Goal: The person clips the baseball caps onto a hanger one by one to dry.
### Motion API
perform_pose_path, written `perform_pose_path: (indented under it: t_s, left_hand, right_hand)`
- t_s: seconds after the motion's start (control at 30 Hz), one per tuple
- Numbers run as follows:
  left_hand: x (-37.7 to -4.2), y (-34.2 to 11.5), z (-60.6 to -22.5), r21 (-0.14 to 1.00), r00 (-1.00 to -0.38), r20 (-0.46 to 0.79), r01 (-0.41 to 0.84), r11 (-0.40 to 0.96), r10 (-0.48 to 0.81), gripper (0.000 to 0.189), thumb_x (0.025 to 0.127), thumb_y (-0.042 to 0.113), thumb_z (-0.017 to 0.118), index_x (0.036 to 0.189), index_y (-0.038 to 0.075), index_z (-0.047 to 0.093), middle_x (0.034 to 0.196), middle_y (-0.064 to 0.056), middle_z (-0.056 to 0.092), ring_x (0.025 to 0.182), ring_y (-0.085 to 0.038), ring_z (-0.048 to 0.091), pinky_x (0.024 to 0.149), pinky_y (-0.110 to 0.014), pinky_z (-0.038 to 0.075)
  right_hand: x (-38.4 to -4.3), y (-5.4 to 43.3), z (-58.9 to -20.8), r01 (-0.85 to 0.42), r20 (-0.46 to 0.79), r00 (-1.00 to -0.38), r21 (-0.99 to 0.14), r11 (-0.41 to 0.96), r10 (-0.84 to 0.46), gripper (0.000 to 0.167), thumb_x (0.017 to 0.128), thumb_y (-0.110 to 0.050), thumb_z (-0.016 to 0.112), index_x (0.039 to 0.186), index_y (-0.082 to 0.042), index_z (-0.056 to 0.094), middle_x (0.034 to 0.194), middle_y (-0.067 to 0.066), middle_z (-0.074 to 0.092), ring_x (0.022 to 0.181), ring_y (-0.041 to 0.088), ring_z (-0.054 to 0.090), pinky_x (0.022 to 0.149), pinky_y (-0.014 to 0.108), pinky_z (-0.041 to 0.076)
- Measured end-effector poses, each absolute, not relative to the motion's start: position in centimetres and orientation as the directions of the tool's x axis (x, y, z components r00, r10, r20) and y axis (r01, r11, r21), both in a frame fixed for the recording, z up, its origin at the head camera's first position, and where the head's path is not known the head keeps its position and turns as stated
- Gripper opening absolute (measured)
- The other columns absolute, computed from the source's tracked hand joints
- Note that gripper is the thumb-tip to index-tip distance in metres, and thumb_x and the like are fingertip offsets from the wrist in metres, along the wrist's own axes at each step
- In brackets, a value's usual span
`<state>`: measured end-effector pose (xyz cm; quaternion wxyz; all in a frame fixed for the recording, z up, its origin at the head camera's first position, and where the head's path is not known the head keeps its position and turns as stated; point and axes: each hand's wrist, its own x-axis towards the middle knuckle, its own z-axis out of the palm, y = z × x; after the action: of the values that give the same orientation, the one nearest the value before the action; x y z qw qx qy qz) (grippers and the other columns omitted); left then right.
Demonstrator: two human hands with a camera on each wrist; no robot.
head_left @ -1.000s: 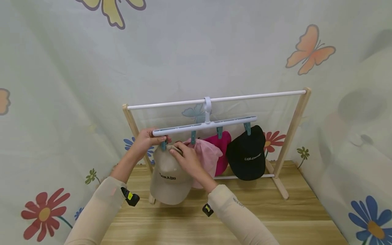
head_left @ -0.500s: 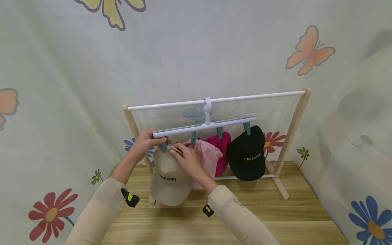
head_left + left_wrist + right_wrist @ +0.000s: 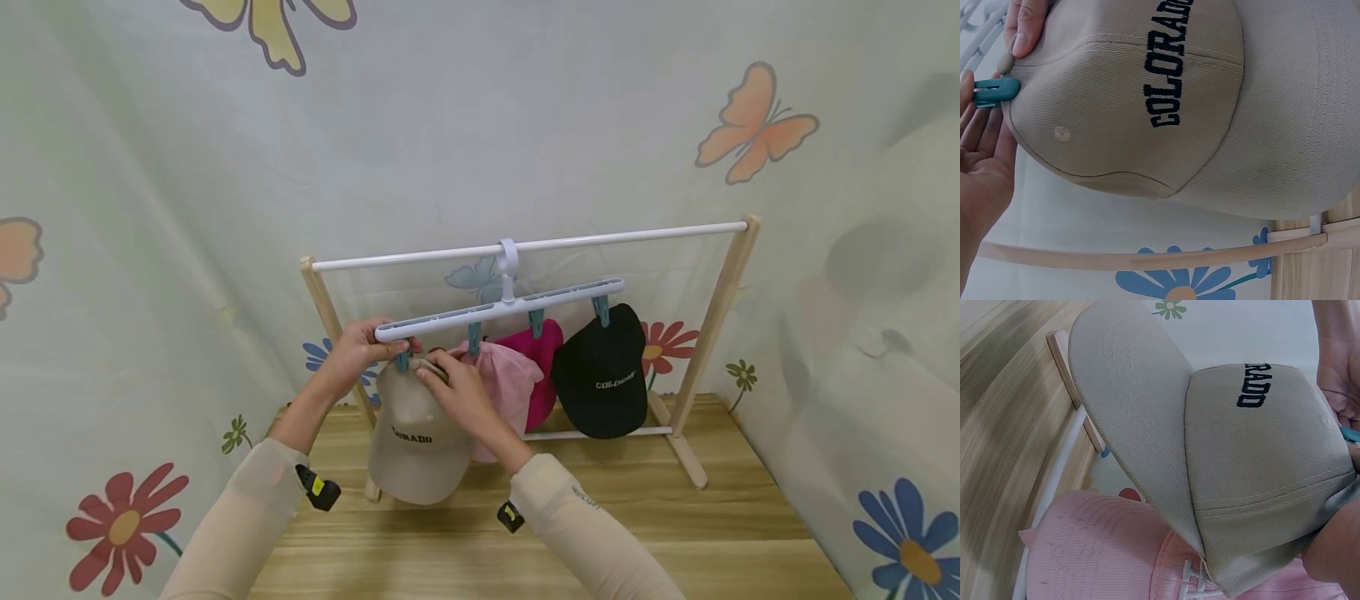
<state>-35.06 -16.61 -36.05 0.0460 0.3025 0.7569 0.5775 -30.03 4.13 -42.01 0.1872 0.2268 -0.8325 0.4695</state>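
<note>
A beige baseball cap with dark lettering hangs brim down below the left end of a white clip hanger. My left hand pinches the teal clip there between thumb and fingers, and the clip's tip meets the top of the cap. With my right hand I grip the cap's crown just right of the clip. Beside it hang a pink cap, a magenta cap and a black cap, under the other teal clips. The right fingertips are partly hidden behind the beige fabric.
The hanger hooks over the white top bar of a rack with wooden legs. This rack stands on a wood-grain table. Behind and at both sides hangs a pale curtain printed with flowers and butterflies.
The hanger has turned slightly, its right end shifting a little left and up, and the black cap moves with it. Both hands stay at the beige cap and its clip.
</note>
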Motion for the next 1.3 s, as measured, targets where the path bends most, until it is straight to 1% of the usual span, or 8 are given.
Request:
perform_pose_path:
  t_s: [0.13, 0.4, 0.57, 0.8, 0.9, 1.07, 1.13, 1.3]
  left_hand:
    - [-35.0, -16.6, -36.3, 0.904, -0.815, 0.276, 0.4, 0.151, 0.509, 0.025, 0.098, 0.014, 0.068, 0.116, -0.004, 0.068, 0.104, -0.007, 0.076, 0.101, -0.018, 0.068, 0.087, -0.03, 0.054]
    - [-35.0, -16.6, -36.8, 0.907, -0.82, 0.288, 0.399, 0.133, 0.495, 0.025, 0.1, 0.012, 0.066, 0.119, -0.004, 0.066, 0.107, -0.008, 0.076, 0.105, -0.017, 0.069, 0.09, -0.028, 0.054]
    - [-35.1, -16.5, -37.1, 0.916, -0.829, 0.291, 0.386, 0.112, 0.478, 0.028, 0.1, 0.015, 0.067, 0.12, -0.003, 0.065, 0.109, -0.01, 0.075, 0.106, -0.018, 0.07, 0.09, -0.028, 0.054]
    - [-35.1, -16.4, -37.6, 0.927, -0.848, 0.285, 0.362, 0.095, 0.446, 0.034, 0.099, 0.019, 0.068, 0.125, -0.002, 0.064, 0.114, -0.01, 0.074, 0.108, -0.018, 0.069, 0.09, -0.028, 0.055]
    - [-35.1, -16.4, -37.9, 0.929, -0.853, 0.283, 0.358, 0.097, 0.438, 0.035, 0.099, 0.02, 0.068, 0.126, -0.001, 0.063, 0.115, -0.009, 0.074, 0.108, -0.017, 0.069, 0.091, -0.027, 0.054]
    - [-35.2, -16.3, -38.1, 0.928, -0.856, 0.285, 0.359, 0.099, 0.432, 0.037, 0.099, 0.022, 0.068, 0.128, 0.0, 0.063, 0.119, -0.013, 0.072, 0.109, -0.016, 0.068, 0.092, -0.027, 0.053]
    - [-35.2, -16.3, -38.1, 0.928, -0.856, 0.288, 0.36, 0.097, 0.429, 0.037, 0.099, 0.022, 0.069, 0.128, 0.0, 0.063, 0.12, -0.015, 0.072, 0.109, -0.016, 0.068, 0.092, -0.027, 0.053]
    - [-35.3, -16.2, -38.1, 0.929, -0.86, 0.286, 0.357, 0.099, 0.422, 0.036, 0.099, 0.02, 0.068, 0.128, 0.001, 0.063, 0.12, -0.015, 0.072, 0.109, -0.015, 0.069, 0.092, -0.026, 0.053]
  right_hand:
    - [-30.0, 4.2, -42.1, -0.55, 0.518, -0.83, -0.699, 0.457, -0.205, 0.022, 0.102, -0.027, 0.063, 0.117, -0.012, 0.067, 0.106, 0.003, 0.072, 0.087, 0.017, 0.062, 0.08, 0.032, 0.051]
    - [-29.9, 4.0, -42.2, -0.532, 0.5, -0.843, -0.713, 0.456, -0.201, 0.022, 0.102, -0.026, 0.063, 0.118, -0.011, 0.067, 0.108, 0.004, 0.072, 0.089, 0.018, 0.064, 0.082, 0.035, 0.052]
    - [-29.9, 4.1, -42.3, -0.513, 0.476, -0.856, -0.726, 0.458, -0.204, 0.025, 0.102, -0.027, 0.063, 0.12, -0.011, 0.067, 0.111, 0.006, 0.072, 0.092, 0.019, 0.066, 0.086, 0.037, 0.053]
    - [-29.7, 4.4, -42.8, -0.488, 0.425, -0.873, -0.748, 0.45, -0.24, 0.03, 0.103, -0.03, 0.061, 0.127, -0.011, 0.065, 0.119, 0.004, 0.071, 0.099, 0.016, 0.066, 0.091, 0.036, 0.055]
    - [-29.7, 4.5, -43.0, -0.495, 0.431, -0.869, -0.749, 0.44, -0.244, 0.029, 0.103, -0.027, 0.062, 0.127, -0.011, 0.064, 0.119, 0.005, 0.071, 0.099, 0.016, 0.066, 0.092, 0.037, 0.055]
    - [-29.7, 4.7, -43.2, -0.508, 0.447, -0.861, -0.746, 0.431, -0.241, 0.03, 0.102, -0.024, 0.063, 0.128, -0.009, 0.064, 0.118, 0.006, 0.071, 0.1, 0.017, 0.066, 0.092, 0.037, 0.055]
    - [-29.7, 4.8, -43.2, -0.507, 0.447, -0.862, -0.748, 0.428, -0.24, 0.03, 0.102, -0.024, 0.063, 0.129, -0.009, 0.064, 0.118, 0.006, 0.071, 0.1, 0.017, 0.066, 0.093, 0.037, 0.055]
    - [-29.5, 4.9, -43.2, -0.5, 0.439, -0.866, -0.755, 0.424, -0.241, 0.03, 0.103, -0.025, 0.062, 0.129, -0.01, 0.063, 0.118, 0.006, 0.07, 0.102, 0.017, 0.065, 0.094, 0.038, 0.054]
